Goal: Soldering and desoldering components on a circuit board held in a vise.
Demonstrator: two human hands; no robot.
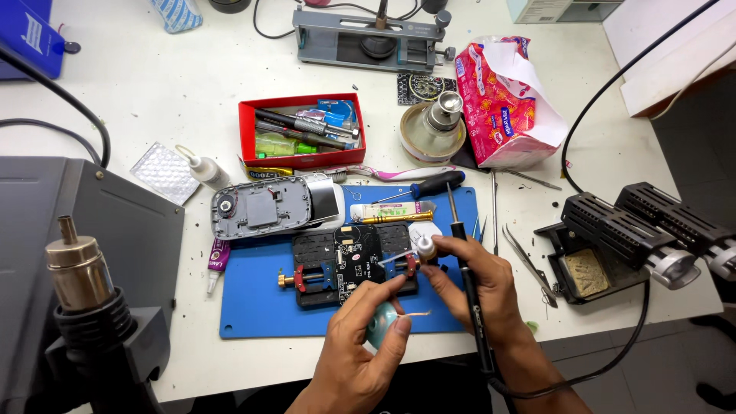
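Note:
A black circuit board (pixel 359 261) sits clamped in a black holder (pixel 314 268) on a blue mat (pixel 261 307). My left hand (pixel 360 345) grips a small teal spool (pixel 381 322), and a thin coppery strand trails from it to the right. My right hand (pixel 479 287) holds a black soldering iron (pixel 464 261) between its fingers, tip pointing away from me. Its fingertips also pinch a small white-capped bottle (pixel 424 247) at the right edge of the board holder.
A grey opened device shell (pixel 264 207) lies behind the holder. A red tool box (pixel 300 132), tape roll (pixel 431 132) and pink packet (pixel 502 100) stand further back. Tweezers (pixel 529 264) and a black iron stand (pixel 606 238) are right. A hot-air nozzle (pixel 77 268) is near left.

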